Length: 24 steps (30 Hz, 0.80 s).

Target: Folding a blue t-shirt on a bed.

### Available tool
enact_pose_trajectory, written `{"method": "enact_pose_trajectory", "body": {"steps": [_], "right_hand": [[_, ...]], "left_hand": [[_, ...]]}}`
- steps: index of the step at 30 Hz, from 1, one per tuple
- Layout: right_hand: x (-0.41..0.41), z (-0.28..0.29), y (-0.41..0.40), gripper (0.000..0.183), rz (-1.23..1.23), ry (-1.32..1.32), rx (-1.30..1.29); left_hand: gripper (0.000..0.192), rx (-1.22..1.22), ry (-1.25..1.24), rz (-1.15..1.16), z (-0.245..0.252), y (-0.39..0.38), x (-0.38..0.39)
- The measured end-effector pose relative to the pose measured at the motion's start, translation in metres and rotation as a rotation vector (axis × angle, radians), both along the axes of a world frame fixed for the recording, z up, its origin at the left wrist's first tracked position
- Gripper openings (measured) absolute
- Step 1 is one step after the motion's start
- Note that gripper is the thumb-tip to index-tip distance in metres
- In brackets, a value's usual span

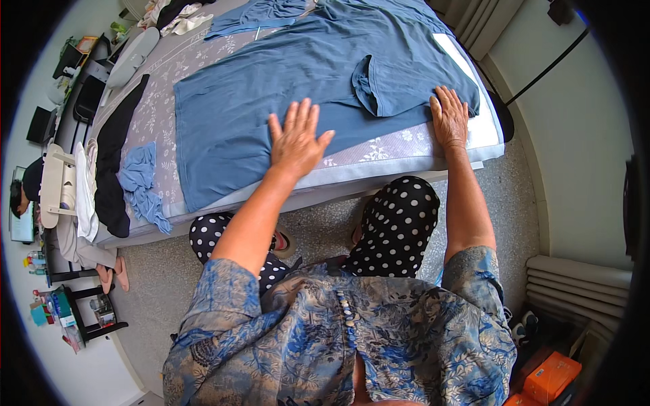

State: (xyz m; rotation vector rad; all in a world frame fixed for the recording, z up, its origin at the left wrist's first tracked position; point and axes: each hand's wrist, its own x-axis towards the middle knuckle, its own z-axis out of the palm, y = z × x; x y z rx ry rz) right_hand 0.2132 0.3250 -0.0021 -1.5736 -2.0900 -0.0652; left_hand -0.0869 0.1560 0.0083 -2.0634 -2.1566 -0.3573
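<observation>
A blue short-sleeved garment [238,122], apparently a T-shirt, lies spread over a bed [355,152] with a floral-patterned cover. My left hand [298,137] rests palm down on its near edge, fingers apart, holding nothing. At the right, my right hand [450,119] lies flat by the sleeve end, with its fingers slightly spread and its wrist over the bed's edge. Between the hands, a sleeve [391,83] is folded inward on top of the garment, its opening facing left. Some wrinkles run across the cloth. Its far end leaves the top of the view.
Black clothing [119,157] and a crumpled light-blue cloth [142,182] lie on the bed's left side. Another blue garment [254,18] is farther back. Beyond a chair [58,185] sits a person [33,177] at a screen. Orange boxes [551,375] stand at lower right.
</observation>
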Motion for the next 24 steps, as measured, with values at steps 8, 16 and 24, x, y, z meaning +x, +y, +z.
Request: {"method": "enact_pose_trajectory", "body": {"steps": [8,16,24], "right_hand": [[0.006,-0.009,-0.006,0.051,0.005,0.031,0.093],[0.007,-0.011,0.004,0.046,0.038,0.021,0.106],[-0.01,-0.017,-0.005,0.057,-0.097,0.135,0.166]], "left_hand": [[0.062,0.146,-0.019,0.355,-0.004,-0.069,-0.11],[0.061,-0.046,0.043,0.32,-0.001,-0.061,-0.11],[0.061,-0.021,-0.026,0.313,0.004,-0.061,-0.107]]}}
